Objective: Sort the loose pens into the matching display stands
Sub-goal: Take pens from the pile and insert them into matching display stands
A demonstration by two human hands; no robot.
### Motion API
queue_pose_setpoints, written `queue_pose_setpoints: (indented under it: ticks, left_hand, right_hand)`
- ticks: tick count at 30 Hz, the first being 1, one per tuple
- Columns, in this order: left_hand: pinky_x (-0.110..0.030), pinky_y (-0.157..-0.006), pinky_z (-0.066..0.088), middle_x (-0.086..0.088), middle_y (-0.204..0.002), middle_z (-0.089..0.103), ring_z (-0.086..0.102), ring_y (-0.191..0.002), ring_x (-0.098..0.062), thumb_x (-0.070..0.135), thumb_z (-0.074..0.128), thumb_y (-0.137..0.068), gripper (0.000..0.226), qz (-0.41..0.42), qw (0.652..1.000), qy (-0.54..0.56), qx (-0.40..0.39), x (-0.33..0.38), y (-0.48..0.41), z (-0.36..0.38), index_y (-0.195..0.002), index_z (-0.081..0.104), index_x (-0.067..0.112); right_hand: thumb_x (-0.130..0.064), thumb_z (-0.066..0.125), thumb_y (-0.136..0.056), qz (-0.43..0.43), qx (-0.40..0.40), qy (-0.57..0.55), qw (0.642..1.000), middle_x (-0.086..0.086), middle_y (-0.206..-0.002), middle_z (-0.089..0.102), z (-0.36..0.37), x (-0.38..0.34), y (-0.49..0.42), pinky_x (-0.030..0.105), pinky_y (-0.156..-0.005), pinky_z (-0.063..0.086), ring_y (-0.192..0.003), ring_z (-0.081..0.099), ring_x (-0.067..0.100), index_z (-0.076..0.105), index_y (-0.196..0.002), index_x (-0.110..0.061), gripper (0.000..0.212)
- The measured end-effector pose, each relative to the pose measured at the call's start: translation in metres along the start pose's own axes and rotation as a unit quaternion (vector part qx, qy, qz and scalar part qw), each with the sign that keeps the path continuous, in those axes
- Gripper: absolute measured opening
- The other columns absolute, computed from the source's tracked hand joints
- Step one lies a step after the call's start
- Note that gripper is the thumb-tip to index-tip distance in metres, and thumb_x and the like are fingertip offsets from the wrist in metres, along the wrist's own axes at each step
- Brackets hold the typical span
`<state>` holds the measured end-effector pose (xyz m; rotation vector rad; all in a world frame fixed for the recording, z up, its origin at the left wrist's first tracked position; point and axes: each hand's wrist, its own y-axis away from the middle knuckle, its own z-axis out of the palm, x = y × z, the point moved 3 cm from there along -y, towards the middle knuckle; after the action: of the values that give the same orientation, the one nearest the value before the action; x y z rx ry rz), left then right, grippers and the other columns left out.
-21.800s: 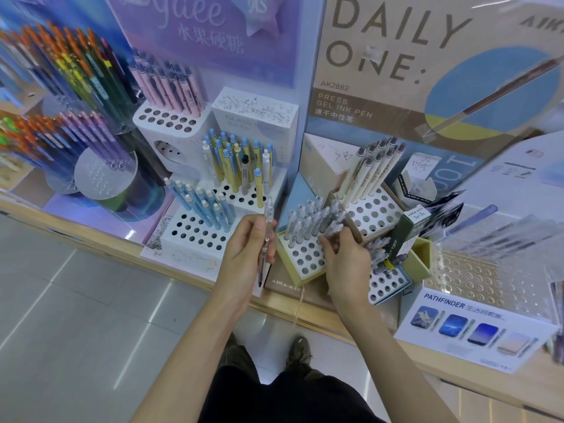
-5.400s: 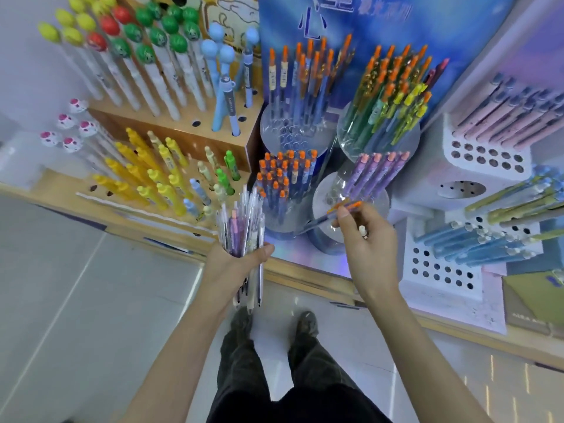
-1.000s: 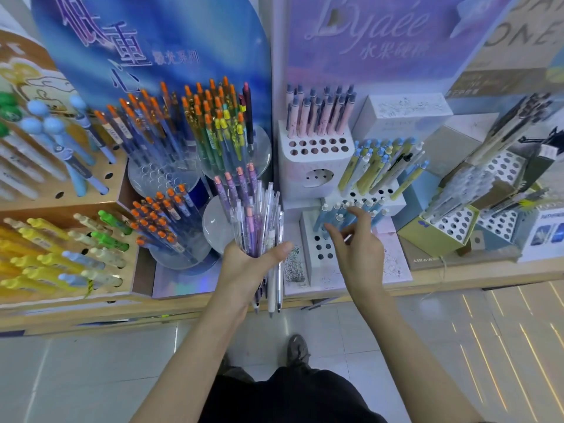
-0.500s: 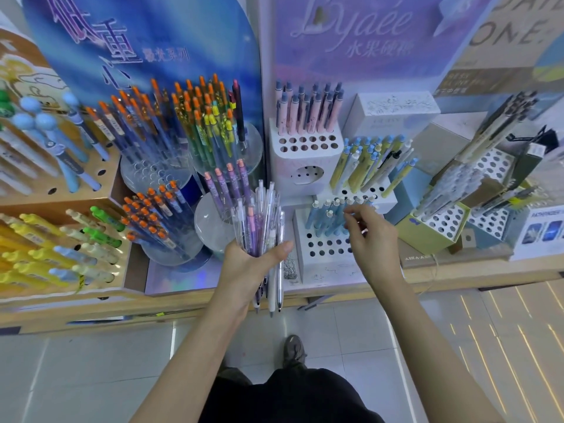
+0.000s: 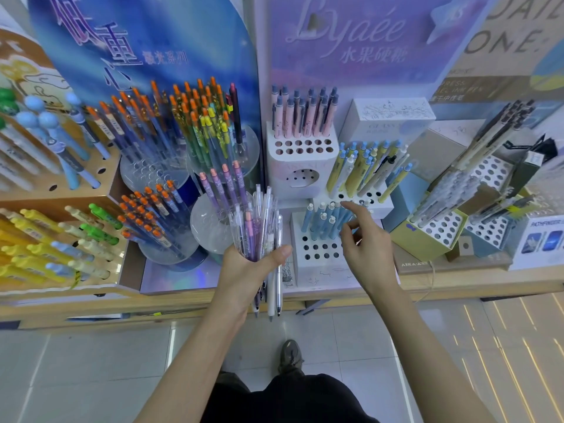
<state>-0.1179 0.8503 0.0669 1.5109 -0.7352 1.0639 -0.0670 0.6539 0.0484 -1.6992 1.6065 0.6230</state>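
The tiled floor (image 5: 91, 361) fills the lower part of what I see. Behind the displays stand a blue backboard (image 5: 137, 41) on the left and, to its right, a lilac backboard (image 5: 351, 41) lettered "Lyaée". A wooden worktop (image 5: 473, 280) runs across under them and carries every stand. On its left part are round clear stands (image 5: 152, 178) packed with orange-capped pens (image 5: 146, 215).

Right of these is the white stepped stand (image 5: 300, 178), which has three tiers. The top tier holds pink pens (image 5: 305, 117), the middle one holds yellow and blue pens (image 5: 360, 166), and the lowest holds pale blue pens (image 5: 320, 221).

My right hand (image 5: 369, 251) hangs over the lowest tier with its fingers apart and lightly bent, holding nothing. The forefinger (image 5: 348, 206) reaches toward the front holes of the middle tier. The pale blue pens stand just under and to the left of my fingertips, and I cannot tell whether any fingertip touches them.

My left hand (image 5: 244, 270) has its fingers clamped round the bundle of loose pens (image 5: 259, 218), with the thumb laid across the front. I hold the bundle upright in front of the worktop edge, between the round clear stands and the white stepped stand. Its caps fan out above my fist and its tips poke out below.

My shoe (image 5: 290, 355) shows on the floor between my arms
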Motion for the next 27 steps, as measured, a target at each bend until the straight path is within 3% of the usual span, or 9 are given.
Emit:
queue_pose_setpoints:
  ticks: [2, 5, 8, 11, 14, 16, 19, 22, 27]
  left_hand:
    - [-0.019, -0.077, 0.046, 0.006, -0.096, 0.071, 0.066, -0.090, -0.003, 0.020, 0.081, -0.071, 0.035, 0.004, 1.000, -0.001, 0.000, 0.000, 0.001, 0.001, -0.097, 0.060, 0.029]
    - [-0.017, -0.075, 0.046, 0.009, -0.093, 0.072, 0.067, -0.086, 0.000, 0.019, 0.081, -0.071, 0.034, 0.007, 1.000, -0.001, -0.001, -0.001, 0.003, 0.004, -0.098, 0.061, 0.028]
    - [-0.024, -0.085, 0.048, 0.004, -0.102, 0.071, 0.065, -0.097, -0.008, 0.026, 0.083, -0.065, 0.051, 0.002, 1.000, -0.002, 0.006, -0.003, 0.002, 0.005, -0.111, 0.060, 0.020]
    - [-0.020, -0.081, 0.047, 0.006, -0.099, 0.071, 0.065, -0.094, -0.004, 0.023, 0.082, -0.068, 0.041, 0.002, 1.000, -0.001, 0.005, -0.003, 0.003, 0.007, -0.103, 0.060, 0.026]
    - [-0.020, -0.079, 0.045, 0.007, -0.100, 0.070, 0.064, -0.095, -0.004, 0.020, 0.081, -0.070, 0.040, 0.002, 1.000, 0.000, 0.008, -0.004, 0.005, 0.009, -0.102, 0.059, 0.027]
    - [-0.019, -0.080, 0.045, 0.006, -0.103, 0.070, 0.064, -0.097, -0.004, 0.021, 0.081, -0.070, 0.046, 0.001, 1.000, 0.002, 0.009, -0.005, 0.005, 0.011, -0.110, 0.059, 0.023]
    - [-0.015, -0.078, 0.045, 0.008, -0.101, 0.070, 0.064, -0.092, 0.002, 0.019, 0.080, -0.071, 0.042, 0.002, 1.000, -0.001, -0.003, -0.004, 0.006, 0.015, -0.106, 0.060, 0.026]
    - [-0.020, -0.086, 0.046, 0.006, -0.106, 0.070, 0.063, -0.099, -0.003, 0.021, 0.081, -0.070, 0.049, 0.001, 1.000, -0.008, -0.003, -0.006, 0.007, 0.017, -0.113, 0.059, 0.022]
    - [-0.015, -0.078, 0.045, 0.007, -0.101, 0.070, 0.064, -0.092, 0.001, 0.019, 0.080, -0.071, 0.041, 0.000, 1.000, -0.005, 0.001, -0.004, 0.008, 0.018, -0.106, 0.059, 0.025]
  right_hand:
    - [-0.003, 0.045, -0.094, -0.021, 0.004, 0.037, 0.999, -0.004, -0.076, 0.055, 0.000, 0.003, -0.002, 0.034, -0.053, 0.041, -0.059, 0.051, 0.019, 0.055, -0.129, -0.018, 0.040]
    - [-0.003, 0.044, -0.093, -0.026, -0.001, 0.070, 0.997, -0.004, -0.069, 0.049, 0.003, 0.009, -0.003, 0.028, -0.047, 0.030, -0.055, 0.040, 0.013, 0.052, -0.134, -0.023, 0.046]
    - [-0.004, 0.043, -0.094, -0.018, -0.040, 0.080, 0.996, 0.004, -0.064, 0.050, 0.004, 0.014, -0.003, 0.029, -0.046, 0.026, -0.049, 0.037, 0.012, 0.040, -0.142, -0.030, 0.055]
    - [-0.005, 0.041, -0.094, -0.035, -0.083, 0.121, 0.989, 0.002, -0.056, 0.044, 0.003, 0.014, -0.007, 0.024, -0.047, 0.019, -0.046, 0.035, 0.016, 0.030, -0.146, -0.033, 0.060]
    - [-0.003, 0.045, -0.092, -0.052, -0.049, 0.156, 0.985, 0.002, -0.057, 0.047, 0.000, 0.017, -0.008, 0.027, -0.049, 0.020, -0.050, 0.044, 0.025, 0.042, -0.141, -0.027, 0.055]
    - [-0.005, 0.050, -0.093, -0.071, -0.007, 0.140, 0.988, 0.005, -0.066, 0.057, -0.004, 0.020, -0.002, 0.027, -0.044, 0.024, -0.050, 0.048, 0.026, 0.053, -0.132, -0.019, 0.042]
    - [-0.014, 0.053, -0.094, -0.091, 0.036, 0.102, 0.990, 0.010, -0.076, 0.065, -0.004, 0.024, 0.004, 0.022, -0.051, 0.027, -0.055, 0.054, 0.024, 0.061, -0.122, -0.010, 0.029]
    - [-0.017, 0.050, -0.094, -0.096, 0.044, 0.108, 0.989, 0.013, -0.070, 0.063, -0.002, 0.021, -0.001, 0.026, -0.050, 0.029, -0.052, 0.054, 0.027, 0.063, -0.120, -0.009, 0.030]
    - [-0.020, 0.052, -0.095, -0.076, 0.038, 0.106, 0.991, -0.003, -0.059, 0.055, -0.008, 0.006, -0.002, 0.031, -0.047, 0.039, -0.052, 0.051, 0.022, 0.061, -0.118, -0.012, 0.026]
